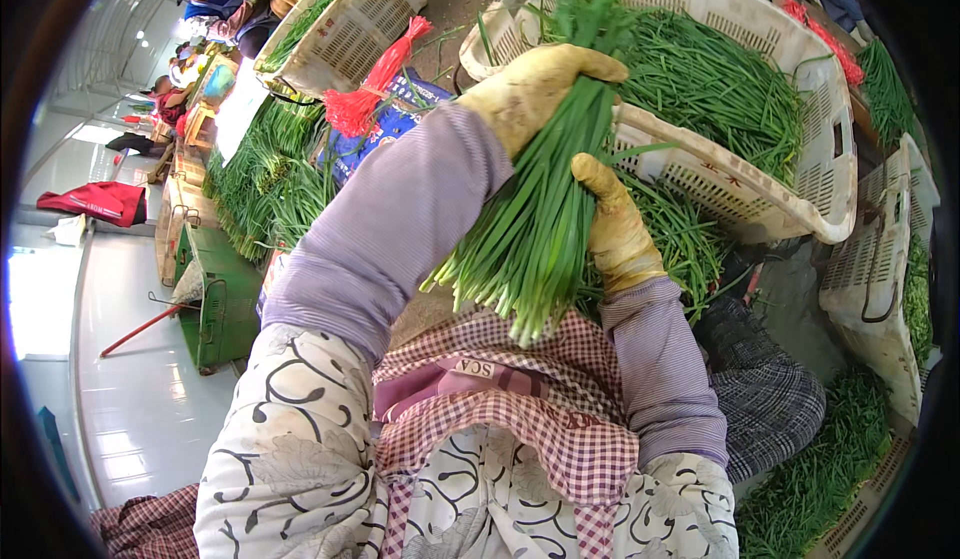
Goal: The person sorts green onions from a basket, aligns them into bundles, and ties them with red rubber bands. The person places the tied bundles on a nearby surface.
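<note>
A thick bunch of garlic chives (545,209) hangs at a slant in front of my apron, pale cut ends toward me and leafy tips pointing away. Wearing a stained yellow glove, my left hand (540,89) is closed around its upper part. My right hand (618,229), gloved the same way, grips the bunch's right side lower down; its thumb shows while the other fingers are mostly hidden. Just beyond, a white plastic crate (735,194) holds many loose chives (710,89). More chives (675,234) lie below that crate, beside my right wrist.
At far left stand another crate of chives (350,34), red plastic ties (370,84) on a blue bag (405,104), piled chives (265,179) and a green bin (222,304). Crates (870,279) and chives (820,474) line the right. People (215,4) sit in the background.
</note>
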`<state>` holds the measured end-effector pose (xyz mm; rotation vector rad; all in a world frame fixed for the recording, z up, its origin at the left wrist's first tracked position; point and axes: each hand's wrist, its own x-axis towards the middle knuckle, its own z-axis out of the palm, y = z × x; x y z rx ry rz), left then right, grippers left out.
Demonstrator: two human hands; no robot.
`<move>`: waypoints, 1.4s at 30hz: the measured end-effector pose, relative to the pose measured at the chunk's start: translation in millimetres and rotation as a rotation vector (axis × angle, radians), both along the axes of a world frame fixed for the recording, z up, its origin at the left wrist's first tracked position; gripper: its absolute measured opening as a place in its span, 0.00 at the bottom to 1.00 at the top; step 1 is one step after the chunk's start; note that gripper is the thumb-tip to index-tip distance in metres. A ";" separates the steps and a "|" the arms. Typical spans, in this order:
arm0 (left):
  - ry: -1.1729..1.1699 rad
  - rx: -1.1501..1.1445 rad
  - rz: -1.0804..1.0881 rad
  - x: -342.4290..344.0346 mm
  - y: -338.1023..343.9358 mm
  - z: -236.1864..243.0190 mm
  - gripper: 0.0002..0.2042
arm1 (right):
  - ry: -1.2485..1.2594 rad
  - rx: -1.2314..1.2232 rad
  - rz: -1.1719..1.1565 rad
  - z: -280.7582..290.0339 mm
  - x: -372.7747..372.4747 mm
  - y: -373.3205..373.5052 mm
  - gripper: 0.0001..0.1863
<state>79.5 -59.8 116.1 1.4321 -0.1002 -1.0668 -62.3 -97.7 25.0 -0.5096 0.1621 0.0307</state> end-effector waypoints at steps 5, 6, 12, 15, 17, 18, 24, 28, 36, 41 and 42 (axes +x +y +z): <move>-0.125 0.027 -0.230 14.4 -19.8 -19.4 0.19 | -0.036 0.273 -0.079 -23.4 2.4 -11.3 0.25; -0.139 -0.073 -0.195 22.1 -19.2 -20.0 0.25 | -0.060 0.301 -0.102 -24.0 2.7 -15.0 0.25; -0.277 -0.111 -0.174 80.1 64.7 -11.8 0.36 | -0.113 0.276 -0.238 -19.1 4.8 -37.3 0.30; -0.181 0.043 -0.082 55.9 119.2 -16.7 0.33 | -0.111 0.262 -0.261 -22.2 5.8 -41.7 0.30; 0.031 -0.084 -0.293 11.5 136.7 -32.5 0.38 | -0.063 0.275 -0.234 -24.9 8.0 -39.8 0.29; 0.072 -0.119 -0.391 -12.3 140.3 -40.5 0.41 | -0.050 0.278 -0.216 -25.8 8.8 -37.5 0.28; 0.540 -0.568 0.035 -107.2 129.1 -91.0 0.47 | 0.146 0.061 -0.208 -19.1 2.5 -28.5 0.33; 0.476 -0.544 0.010 -109.0 124.2 -104.2 0.52 | 0.297 -0.139 -0.196 -19.0 -12.4 -39.3 0.42; 0.405 -0.429 -0.071 -110.5 122.6 -104.3 0.37 | 0.250 -0.095 -0.262 -20.6 -58.0 -27.7 0.38; 0.375 -0.389 -0.057 -115.9 119.6 -108.4 0.31 | 0.275 -0.171 -0.303 -14.0 -55.7 -9.6 0.36; 0.267 -0.314 -0.049 -116.5 118.0 -109.2 0.31 | 0.303 -0.147 -0.322 -14.1 -52.0 -5.8 0.34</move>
